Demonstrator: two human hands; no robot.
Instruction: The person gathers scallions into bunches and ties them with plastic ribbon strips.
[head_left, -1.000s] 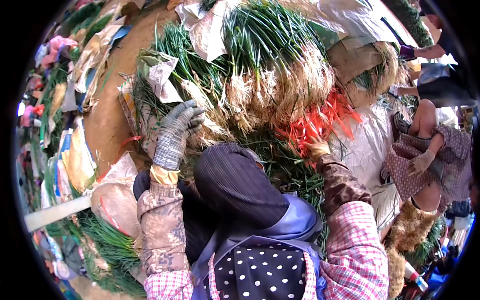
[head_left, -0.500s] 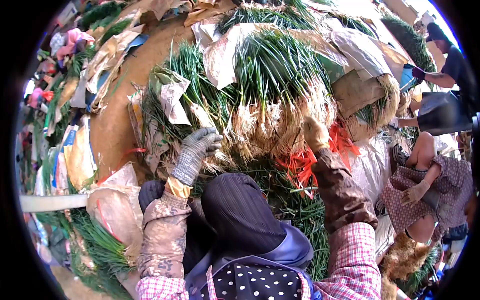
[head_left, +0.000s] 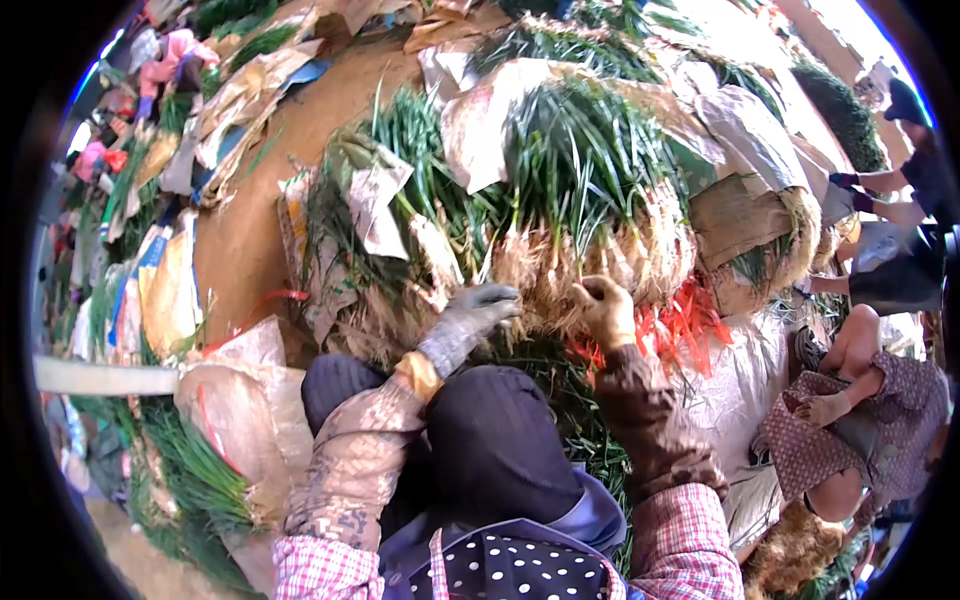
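Note:
Long green onion seedlings [head_left: 585,140] with pale, tangled roots [head_left: 540,265] lie in a thick row before me, root ends toward my knees. My left hand [head_left: 475,318], in a grey glove, hovers at the lower edge of the roots. Its fingers reach rightward, loosely stretched, with nothing visible in them. In a yellowish glove, my right hand [head_left: 605,308] is at the front of the roots, thumb and fingers pinched together. Whatever sits in that pinch is too small to make out. Red plastic strips [head_left: 685,330] lie just right of that hand.
Pale sacking and paper sheets [head_left: 490,120] partly cover the seedlings. At left a wrapped bundle [head_left: 240,405] lies beside a white bar [head_left: 105,377]. A gloved person in a patterned garment [head_left: 860,420] sits at right, with another person [head_left: 910,170] behind.
My left hand has moved right and down along the root ends. My right hand has come left and down, closer to the left one, its fingers now pinched. The view has shifted slightly.

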